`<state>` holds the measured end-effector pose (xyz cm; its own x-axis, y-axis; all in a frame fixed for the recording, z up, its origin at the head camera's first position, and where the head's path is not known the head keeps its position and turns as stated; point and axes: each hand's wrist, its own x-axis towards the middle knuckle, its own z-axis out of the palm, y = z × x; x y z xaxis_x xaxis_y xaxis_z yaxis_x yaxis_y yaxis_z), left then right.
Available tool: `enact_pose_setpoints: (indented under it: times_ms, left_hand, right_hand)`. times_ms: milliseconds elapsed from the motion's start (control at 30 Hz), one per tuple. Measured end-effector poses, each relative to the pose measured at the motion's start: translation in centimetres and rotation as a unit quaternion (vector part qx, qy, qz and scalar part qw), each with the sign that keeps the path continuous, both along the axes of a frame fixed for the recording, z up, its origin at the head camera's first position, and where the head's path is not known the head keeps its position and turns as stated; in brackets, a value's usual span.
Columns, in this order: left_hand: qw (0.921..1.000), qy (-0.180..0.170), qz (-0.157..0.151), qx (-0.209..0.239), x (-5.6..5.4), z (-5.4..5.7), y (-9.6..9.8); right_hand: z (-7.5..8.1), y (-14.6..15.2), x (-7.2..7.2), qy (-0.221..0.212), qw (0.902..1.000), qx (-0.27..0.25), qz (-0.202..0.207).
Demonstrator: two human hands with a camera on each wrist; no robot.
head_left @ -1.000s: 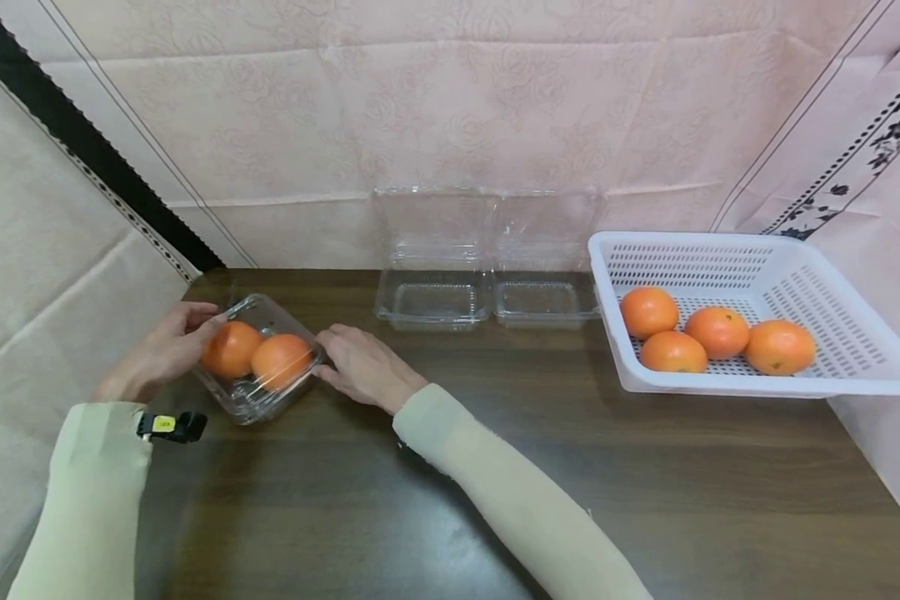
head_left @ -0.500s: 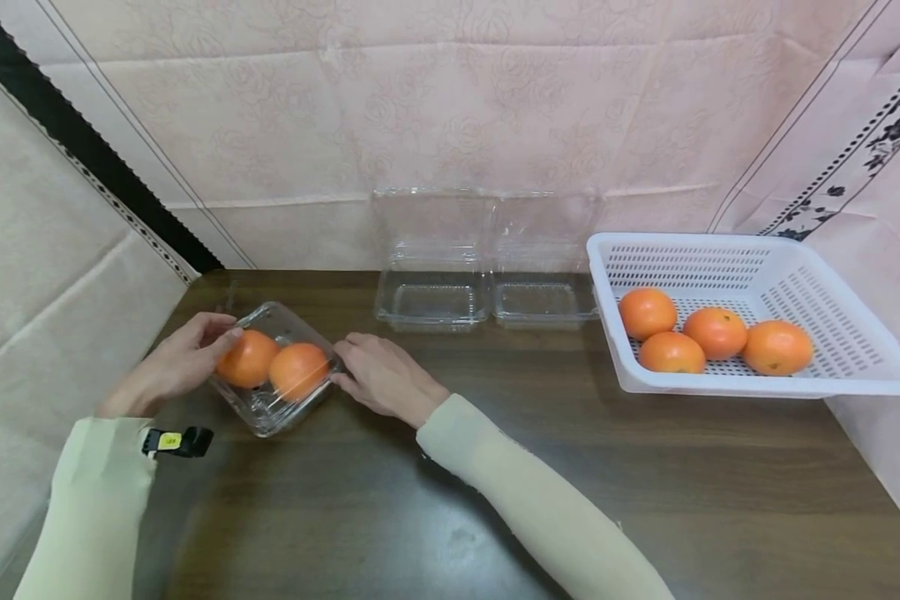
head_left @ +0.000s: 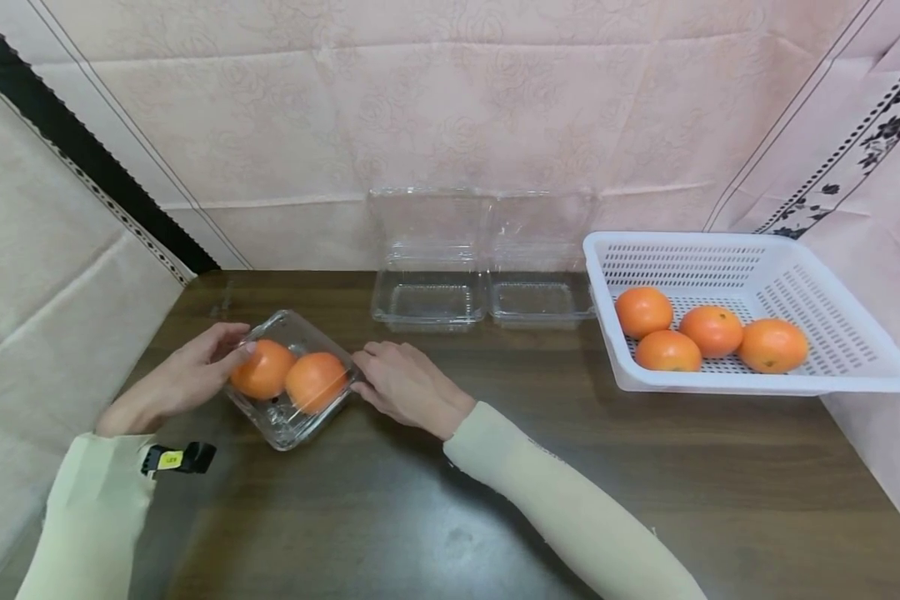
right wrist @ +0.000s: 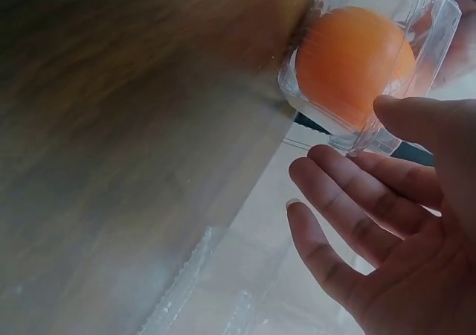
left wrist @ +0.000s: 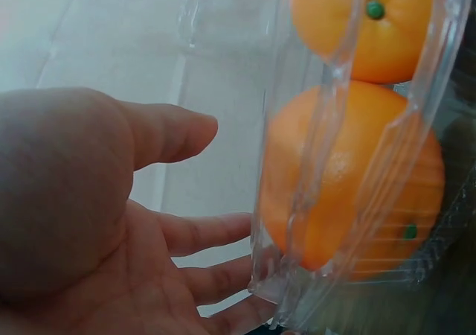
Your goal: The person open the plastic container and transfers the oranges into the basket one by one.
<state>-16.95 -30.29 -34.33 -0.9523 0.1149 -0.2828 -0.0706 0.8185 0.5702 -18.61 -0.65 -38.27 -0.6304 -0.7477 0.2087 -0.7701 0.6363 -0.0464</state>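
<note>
A clear plastic clamshell box (head_left: 288, 431) with its lid down stands at an angle on the left part of the table. Two oranges, a left one (head_left: 264, 369) and a right one (head_left: 317, 382), show through its lid. My left hand (head_left: 178, 382) is at its left corner. In the left wrist view the fingers (left wrist: 216, 233) reach the box wall, nearly straight, while the thumb stays apart from it. My right hand (head_left: 411, 385) pinches the opposite corner, with thumb (right wrist: 416, 117) at the rim and index finger below; its other fingers are spread.
Two clear clamshell boxes with raised lids, one (head_left: 429, 310) beside the other (head_left: 540, 308), stand at the table's (head_left: 450, 500) back edge. At the right, a white perforated basket (head_left: 832, 317) holds several oranges (head_left: 711, 331). A cloth-covered wall (head_left: 465, 117) rises behind.
Both hands and the closed box with its two oranges have moved to the right and slightly toward the front of the table. The open boxes and the basket stay where they were.
</note>
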Motion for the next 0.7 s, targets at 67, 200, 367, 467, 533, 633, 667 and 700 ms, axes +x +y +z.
enact_pose_setpoints:
  times_ms: [67, 200, 367, 467, 533, 633, 667, 700]
  left_hand:
    - [1.0, 0.004, -0.008, -0.002, 0.2, 0.0, 0.3]
    - [0.9995, 0.012, -0.028, 0.0, 0.6, 0.0, 0.8]
    - [0.9983, 0.029, -0.05, 0.005, 1.1, -0.1, 1.6]
    - [0.9976, 0.038, -0.057, 0.007, 1.4, -0.2, 2.1]
    - [0.9971, 0.043, -0.062, 0.01, 1.6, -0.3, 2.4]
    - [0.9967, 0.047, -0.066, 0.012, 1.9, -0.5, 2.7]
    - [0.9965, 0.048, -0.067, 0.015, 1.9, -0.5, 2.9]
    - [0.9962, 0.051, -0.069, 0.017, 1.9, -0.6, 3.0]
  right_hand:
    - [0.1, 0.4, 0.2, -0.007, 1.0, -0.003, 0.0]
    - [0.2, 1.2, 0.4, -0.017, 0.9998, -0.006, 0.002]
    - [0.2, 2.6, 0.6, -0.017, 0.9998, -0.01, 0.004]
    - [0.2, 3.4, 0.8, -0.019, 0.9998, -0.011, 0.004]
    - [0.1, 3.9, 0.9, -0.023, 0.9997, -0.012, 0.003]
    - [0.1, 4.7, 1.1, -0.027, 0.9995, -0.014, 0.002]
    - [0.0, 4.9, 1.2, -0.028, 0.9995, -0.016, 0.002]
    - [0.0, 5.1, 1.2, -0.026, 0.9995, -0.017, 0.003]
